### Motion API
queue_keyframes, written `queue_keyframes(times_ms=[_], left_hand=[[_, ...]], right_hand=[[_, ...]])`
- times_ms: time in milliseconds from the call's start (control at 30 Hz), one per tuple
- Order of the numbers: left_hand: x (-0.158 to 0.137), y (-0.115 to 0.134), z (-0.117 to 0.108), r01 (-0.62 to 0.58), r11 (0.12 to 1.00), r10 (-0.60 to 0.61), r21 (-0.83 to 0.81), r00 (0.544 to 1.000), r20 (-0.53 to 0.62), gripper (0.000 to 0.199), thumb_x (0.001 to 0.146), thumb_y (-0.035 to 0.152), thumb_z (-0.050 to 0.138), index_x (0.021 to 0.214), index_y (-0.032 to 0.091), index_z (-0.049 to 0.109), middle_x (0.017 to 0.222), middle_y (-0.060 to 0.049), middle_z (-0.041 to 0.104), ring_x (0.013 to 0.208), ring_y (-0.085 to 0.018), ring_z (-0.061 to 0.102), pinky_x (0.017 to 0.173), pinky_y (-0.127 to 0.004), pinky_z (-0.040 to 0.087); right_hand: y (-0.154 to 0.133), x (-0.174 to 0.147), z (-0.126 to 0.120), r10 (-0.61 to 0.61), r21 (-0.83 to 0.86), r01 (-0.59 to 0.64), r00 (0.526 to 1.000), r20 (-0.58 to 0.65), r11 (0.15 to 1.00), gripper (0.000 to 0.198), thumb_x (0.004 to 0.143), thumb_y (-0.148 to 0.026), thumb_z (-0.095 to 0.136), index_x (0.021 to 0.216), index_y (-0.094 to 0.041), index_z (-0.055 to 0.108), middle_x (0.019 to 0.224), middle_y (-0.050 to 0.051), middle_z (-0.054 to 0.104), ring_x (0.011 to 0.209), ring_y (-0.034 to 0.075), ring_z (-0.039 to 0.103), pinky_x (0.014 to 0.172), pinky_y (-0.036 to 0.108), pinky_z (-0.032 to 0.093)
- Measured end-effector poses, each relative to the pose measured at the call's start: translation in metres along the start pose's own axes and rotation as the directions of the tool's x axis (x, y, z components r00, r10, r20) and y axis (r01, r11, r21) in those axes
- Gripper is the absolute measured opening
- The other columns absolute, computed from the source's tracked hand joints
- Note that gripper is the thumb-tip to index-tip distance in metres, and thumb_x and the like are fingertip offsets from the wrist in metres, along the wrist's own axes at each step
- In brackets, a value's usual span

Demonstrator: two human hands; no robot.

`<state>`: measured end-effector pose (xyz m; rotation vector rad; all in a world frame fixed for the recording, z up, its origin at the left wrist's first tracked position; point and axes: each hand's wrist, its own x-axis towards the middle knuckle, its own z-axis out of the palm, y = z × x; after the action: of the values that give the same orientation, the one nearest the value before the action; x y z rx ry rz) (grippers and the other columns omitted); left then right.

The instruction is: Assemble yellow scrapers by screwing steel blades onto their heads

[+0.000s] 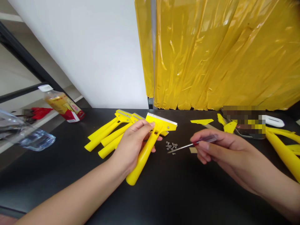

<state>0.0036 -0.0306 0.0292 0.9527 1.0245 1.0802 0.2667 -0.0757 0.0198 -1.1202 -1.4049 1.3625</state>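
Note:
My left hand (134,140) is closed round a yellow scraper (145,153), its wide head tilted up and away with a metal blade along the far edge. One screw shows at the right of that head; my thumb covers part of the left. My right hand (217,150) pinches a small screwdriver (212,139) with a clear handle. The screwdriver's thin shaft points left, its tip over or beside a small heap of screws (172,147) on the black table (168,193). Behind my left hand lie several more yellow scrapers (103,131) with blades fitted.
Loose yellow plates (202,121) lie beyond my right hand. Yellow handles (282,153) are piled at the right, near a white oval object (274,121). A drink bottle (62,103) and a clear plastic bottle (37,137) are at the left. A yellow plastic curtain (211,56) hangs behind.

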Motion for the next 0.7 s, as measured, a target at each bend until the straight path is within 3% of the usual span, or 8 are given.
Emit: queue_keyframes(times_ms=[100, 167, 267, 433, 700], left_hand=[[-0.002, -0.002, 0.001, 0.035, 0.999, -0.036, 0.021, 0.999, 0.028, 0.021, 0.096, 0.037, 0.079, 0.099, 0.021, 0.068, 0.095, -0.002, 0.074, 0.084, -0.02, 0.078, 0.052, -0.021, 0.056], [-0.004, -0.003, 0.003, 0.047, 0.999, -0.048, 0.025, 0.998, 0.032, 0.021, 0.096, 0.037, 0.079, 0.099, 0.02, 0.067, 0.095, -0.002, 0.073, 0.083, -0.02, 0.078, 0.052, -0.021, 0.056], [-0.007, -0.002, 0.006, 0.043, 0.999, -0.044, 0.006, 0.999, 0.025, 0.019, 0.095, 0.035, 0.077, 0.095, 0.02, 0.065, 0.094, -0.002, 0.072, 0.083, -0.022, 0.079, 0.05, -0.021, 0.054], [-0.01, 0.001, 0.01, 0.046, 0.998, -0.047, 0.031, 0.999, 0.008, 0.022, 0.093, 0.036, 0.08, 0.092, 0.02, 0.065, 0.09, -0.001, 0.07, 0.082, -0.022, 0.079, 0.049, -0.02, 0.054], [-0.008, -0.001, 0.011, 0.061, 0.996, -0.062, 0.059, 0.998, 0.013, 0.023, 0.094, 0.038, 0.08, 0.093, 0.02, 0.066, 0.09, -0.002, 0.071, 0.083, -0.022, 0.08, 0.05, -0.02, 0.055]], right_hand=[[-0.001, -0.003, 0.0, -0.186, -0.296, 0.156, 0.98, -0.073, 0.942, 0.018, 0.1, -0.048, 0.075, 0.104, -0.032, 0.081, 0.089, 0.002, 0.076, 0.079, 0.02, 0.069, 0.07, 0.031, 0.056], [-0.002, -0.006, 0.003, -0.323, -0.5, 0.279, 0.946, -0.001, 0.82, 0.01, 0.102, -0.04, 0.073, 0.107, -0.033, 0.08, 0.101, 0.002, 0.08, 0.087, 0.021, 0.074, 0.076, 0.031, 0.058], [-0.003, -0.01, 0.008, -0.444, -0.592, 0.449, 0.88, 0.167, 0.669, 0.015, 0.104, -0.027, 0.069, 0.116, -0.033, 0.075, 0.102, 0.002, 0.08, 0.088, 0.02, 0.076, 0.077, 0.031, 0.059], [0.0, -0.009, 0.008, -0.446, -0.608, 0.507, 0.855, 0.264, 0.611, 0.019, 0.106, -0.022, 0.066, 0.122, -0.032, 0.071, 0.105, 0.003, 0.079, 0.092, 0.02, 0.076, 0.079, 0.031, 0.06], [0.003, -0.005, 0.005, -0.416, -0.606, 0.494, 0.866, 0.278, 0.624, 0.018, 0.107, -0.023, 0.063, 0.122, -0.031, 0.071, 0.107, 0.004, 0.078, 0.095, 0.02, 0.076, 0.082, 0.033, 0.06]])
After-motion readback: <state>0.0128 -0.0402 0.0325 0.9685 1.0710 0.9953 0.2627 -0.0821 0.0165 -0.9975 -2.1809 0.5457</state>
